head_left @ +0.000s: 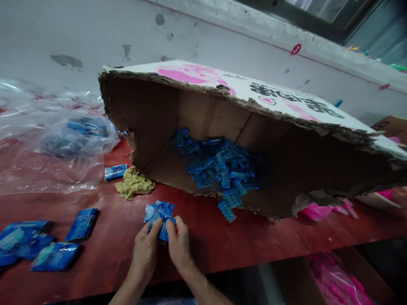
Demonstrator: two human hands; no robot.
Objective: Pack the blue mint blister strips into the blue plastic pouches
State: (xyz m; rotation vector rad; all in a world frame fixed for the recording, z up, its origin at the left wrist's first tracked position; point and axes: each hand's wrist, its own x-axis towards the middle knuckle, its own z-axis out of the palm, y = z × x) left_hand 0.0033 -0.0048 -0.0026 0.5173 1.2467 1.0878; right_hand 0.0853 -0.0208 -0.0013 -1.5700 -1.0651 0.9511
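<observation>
Blue packets: overlapping, between both hands, over the red tabletop.
Left hand: thumb and fingers pinch the packets.
Right hand: pinches their other side.
Carton: beyond, mouth facing the hands, blue bubbled pieces reaching its torn lip.
Risk: a loose pinch may scatter the packets; a bumped carton could drop pieces.

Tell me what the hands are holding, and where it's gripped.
Blue packaging, pinched at its sides by the left hand and right hand; whether one packet or several, I can't tell.
</observation>
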